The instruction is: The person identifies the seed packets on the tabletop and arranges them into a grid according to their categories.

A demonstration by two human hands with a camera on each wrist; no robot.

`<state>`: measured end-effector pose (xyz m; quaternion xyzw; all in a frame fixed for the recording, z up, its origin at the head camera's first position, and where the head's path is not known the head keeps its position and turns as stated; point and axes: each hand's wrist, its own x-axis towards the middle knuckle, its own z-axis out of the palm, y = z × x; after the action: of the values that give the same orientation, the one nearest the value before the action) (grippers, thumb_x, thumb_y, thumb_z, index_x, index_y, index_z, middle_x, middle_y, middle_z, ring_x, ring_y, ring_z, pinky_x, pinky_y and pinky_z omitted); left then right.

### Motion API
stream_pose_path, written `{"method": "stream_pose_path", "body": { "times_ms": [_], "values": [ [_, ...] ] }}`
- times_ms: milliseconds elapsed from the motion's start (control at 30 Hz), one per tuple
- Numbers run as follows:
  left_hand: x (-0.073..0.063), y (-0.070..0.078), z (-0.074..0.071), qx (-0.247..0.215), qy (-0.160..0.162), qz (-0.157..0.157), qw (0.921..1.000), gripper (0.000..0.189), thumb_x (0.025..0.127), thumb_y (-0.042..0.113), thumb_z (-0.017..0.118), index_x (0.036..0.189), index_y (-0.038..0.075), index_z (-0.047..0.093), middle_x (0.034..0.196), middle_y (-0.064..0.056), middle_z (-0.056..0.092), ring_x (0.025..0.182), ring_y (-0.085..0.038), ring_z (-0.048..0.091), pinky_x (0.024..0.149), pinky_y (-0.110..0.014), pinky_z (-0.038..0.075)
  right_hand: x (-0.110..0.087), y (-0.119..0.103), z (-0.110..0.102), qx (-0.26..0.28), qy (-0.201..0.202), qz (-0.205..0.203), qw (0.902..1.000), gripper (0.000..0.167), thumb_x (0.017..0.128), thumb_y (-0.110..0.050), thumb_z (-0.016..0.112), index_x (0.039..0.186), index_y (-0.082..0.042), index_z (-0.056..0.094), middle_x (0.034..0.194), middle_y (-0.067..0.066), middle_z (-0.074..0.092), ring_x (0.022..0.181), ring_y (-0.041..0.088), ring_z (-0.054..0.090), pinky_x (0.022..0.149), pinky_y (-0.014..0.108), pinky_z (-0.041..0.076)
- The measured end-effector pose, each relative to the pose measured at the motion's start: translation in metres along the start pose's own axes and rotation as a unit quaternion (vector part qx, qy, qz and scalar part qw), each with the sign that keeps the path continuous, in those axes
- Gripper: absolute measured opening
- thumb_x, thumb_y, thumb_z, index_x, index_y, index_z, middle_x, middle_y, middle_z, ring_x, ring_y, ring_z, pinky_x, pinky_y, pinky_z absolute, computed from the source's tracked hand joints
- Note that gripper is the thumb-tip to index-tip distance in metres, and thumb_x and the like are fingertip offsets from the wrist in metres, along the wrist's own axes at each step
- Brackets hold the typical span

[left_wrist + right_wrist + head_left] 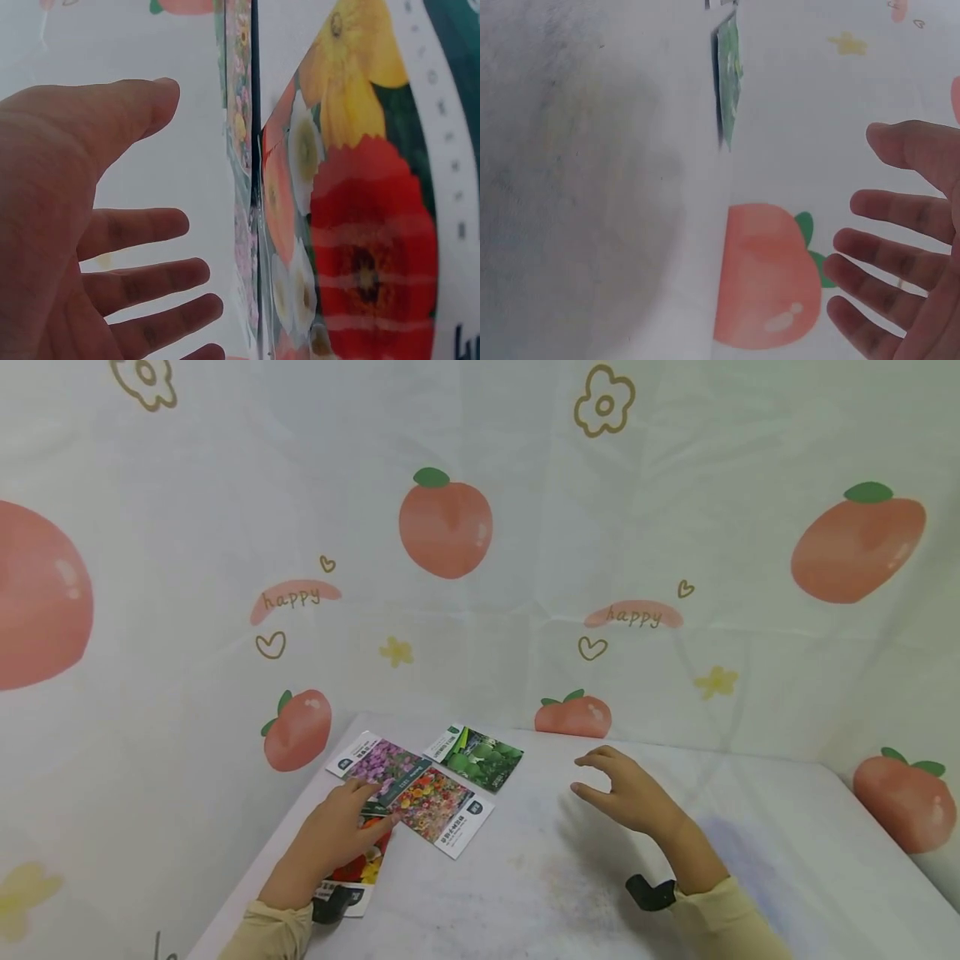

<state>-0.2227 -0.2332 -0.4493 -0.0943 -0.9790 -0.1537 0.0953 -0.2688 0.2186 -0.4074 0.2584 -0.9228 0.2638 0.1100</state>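
Observation:
My left hand point(333, 835) hovers over the packets at the left of the table, its fingers apart and holding nothing. Partly covered by it in the head view is a packet with red and yellow flowers point(373, 247). Beyond lie a pink-purple flower packet point(384, 762) and an orange-red flower packet point(433, 804), edges meeting or overlapping. A green packet point(487, 762) with round green produce lies farther back. To the right, my right hand point(633, 789) is held above the table with loosely bent fingers and nothing in it; the right wrist view shows its fingers spread.
The white table point(495, 902) has faint coloured stains on its right side. A white cloth point(510, 568) printed with peaches hangs behind and beside it. Black wrist devices point(651, 893) are on both forearms.

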Motion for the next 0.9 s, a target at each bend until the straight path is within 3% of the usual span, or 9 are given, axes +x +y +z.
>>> {"method": "stream_pose_path", "body": {
  "times_ms": [267, 767, 900],
  "values": [
    [0.000, 0.000, -0.002, -0.002, -0.004, 0.004, 1.0000, 0.071, 0.095, 0.052, 0.076, 0.137, -0.004, 0.066, 0.142, -0.029, 0.063, 0.131, -0.051, 0.060, 0.102, -0.065, 0.055, 0.009, -0.005, 0.007, 0.003, -0.018, 0.000, 0.9998, 0.041, 0.099, -0.029, 0.076, 0.131, -0.004, 0.071, 0.129, 0.009, 0.068, 0.123, 0.035, 0.066, 0.104, 0.056, 0.054],
    [-0.004, -0.002, -0.007, -0.016, -0.050, -0.022, 0.9984, 0.078, 0.095, 0.055, 0.074, 0.147, 0.000, 0.058, 0.151, -0.030, 0.055, 0.136, -0.052, 0.055, 0.105, -0.068, 0.052, 0.029, -0.022, 0.034, 0.017, -0.077, 0.018, 0.9967, 0.044, 0.099, -0.030, 0.075, 0.135, -0.004, 0.069, 0.134, 0.015, 0.067, 0.127, 0.037, 0.064, 0.108, 0.056, 0.052],
    [-0.004, -0.001, -0.007, -0.015, -0.050, -0.026, 0.9983, 0.077, 0.094, 0.053, 0.075, 0.146, 0.000, 0.059, 0.150, -0.029, 0.056, 0.135, -0.051, 0.056, 0.105, -0.068, 0.052, 0.033, -0.027, 0.041, 0.017, -0.086, 0.022, 0.9960, 0.046, 0.100, -0.031, 0.074, 0.138, -0.005, 0.068, 0.135, 0.014, 0.066, 0.128, 0.034, 0.064, 0.110, 0.056, 0.051]
  ]
}}
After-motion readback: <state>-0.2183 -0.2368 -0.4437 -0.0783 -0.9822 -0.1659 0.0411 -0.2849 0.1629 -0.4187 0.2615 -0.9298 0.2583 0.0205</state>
